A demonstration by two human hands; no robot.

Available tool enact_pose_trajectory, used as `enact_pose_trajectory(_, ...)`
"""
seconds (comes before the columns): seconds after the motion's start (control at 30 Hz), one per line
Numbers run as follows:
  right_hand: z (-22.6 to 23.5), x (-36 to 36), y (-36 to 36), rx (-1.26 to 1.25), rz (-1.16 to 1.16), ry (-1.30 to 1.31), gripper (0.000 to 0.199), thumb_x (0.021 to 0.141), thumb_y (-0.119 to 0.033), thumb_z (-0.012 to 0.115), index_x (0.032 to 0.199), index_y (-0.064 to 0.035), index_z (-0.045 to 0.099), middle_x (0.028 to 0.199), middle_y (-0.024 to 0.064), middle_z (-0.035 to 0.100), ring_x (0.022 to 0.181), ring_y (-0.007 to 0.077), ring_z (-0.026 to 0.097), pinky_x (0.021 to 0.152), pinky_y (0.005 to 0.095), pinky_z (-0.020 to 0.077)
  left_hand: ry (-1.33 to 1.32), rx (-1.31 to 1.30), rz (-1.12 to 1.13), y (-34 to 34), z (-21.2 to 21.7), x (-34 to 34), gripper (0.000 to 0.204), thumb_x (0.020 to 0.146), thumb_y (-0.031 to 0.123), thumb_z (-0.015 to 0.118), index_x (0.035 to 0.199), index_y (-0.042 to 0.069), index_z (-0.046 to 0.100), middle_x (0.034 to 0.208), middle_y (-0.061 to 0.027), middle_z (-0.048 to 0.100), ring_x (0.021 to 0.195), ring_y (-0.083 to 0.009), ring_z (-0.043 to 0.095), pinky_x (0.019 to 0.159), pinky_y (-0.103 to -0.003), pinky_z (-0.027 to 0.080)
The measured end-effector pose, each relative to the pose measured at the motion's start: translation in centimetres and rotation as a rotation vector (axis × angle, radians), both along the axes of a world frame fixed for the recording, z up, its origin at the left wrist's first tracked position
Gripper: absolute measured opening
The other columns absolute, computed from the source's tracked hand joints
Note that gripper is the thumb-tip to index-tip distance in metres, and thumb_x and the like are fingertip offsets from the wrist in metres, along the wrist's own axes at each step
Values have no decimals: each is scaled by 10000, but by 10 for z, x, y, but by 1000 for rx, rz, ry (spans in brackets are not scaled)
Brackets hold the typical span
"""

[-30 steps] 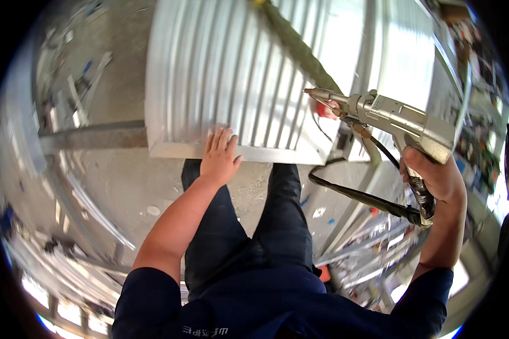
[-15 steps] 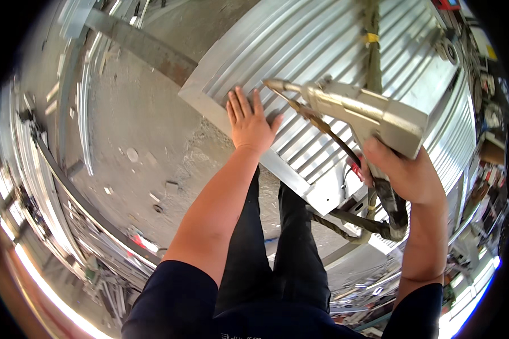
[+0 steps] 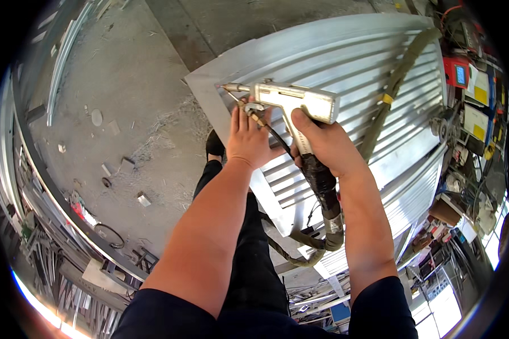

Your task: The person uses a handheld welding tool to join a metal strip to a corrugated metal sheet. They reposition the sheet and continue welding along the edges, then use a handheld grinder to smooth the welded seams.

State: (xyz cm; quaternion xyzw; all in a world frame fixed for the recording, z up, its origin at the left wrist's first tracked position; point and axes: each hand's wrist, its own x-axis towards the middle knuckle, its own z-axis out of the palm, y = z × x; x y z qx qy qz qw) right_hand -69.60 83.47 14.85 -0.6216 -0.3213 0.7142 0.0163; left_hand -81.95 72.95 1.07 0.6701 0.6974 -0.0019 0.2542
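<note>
A ribbed, louvred metal panel lies under both arms, with a flat frame strip along its near-left edge. My right hand wraps round the handle of a silver welding gun, thumb along its upper grip. The gun's pointed nozzle is aimed left, its tip at the panel's left corner, and a thin feed tube runs beneath it. My left hand rests on the panel's edge with fingers stretched out, just below the nozzle; the gun partly hides its fingertips. A thick, tape-wrapped hose drops from the handle.
A covered cable with a yellow band crosses the panel. To the right stand a red device with a small screen and cluttered shelves. Metal lengths lie at the lower left. Scraps and a round disc lie on the floor.
The welding gun has moved left in my right hand, its nozzle now at the panel's left corner above my left fingers. My view has shifted, and a foot now shows beside the panel.
</note>
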Motion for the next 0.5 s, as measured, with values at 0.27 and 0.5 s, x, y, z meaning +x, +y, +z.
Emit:
enact_pose_trajectory(0.27,-12,-1,9,-14,15,-1,541,887,-525,669,973,7,621,630,83,609,475,151,588,448,284,478,-9,-165,2,4,5,-1,1018,768,706,596,1539,130,263,1547,-237,266,1466,-409,159,1212,-510,22)
enact_pose_trajectory(0.5,-21,0,10,-2,43,70,550,889,-546,654,963,-2,632,625,77,605,476,142,586,457,270,470,15,-156,-18,1,-1,1,1044,758,698,609,1547,133,225,1547,-243,256,1464,-409,158,1212,-514,22)
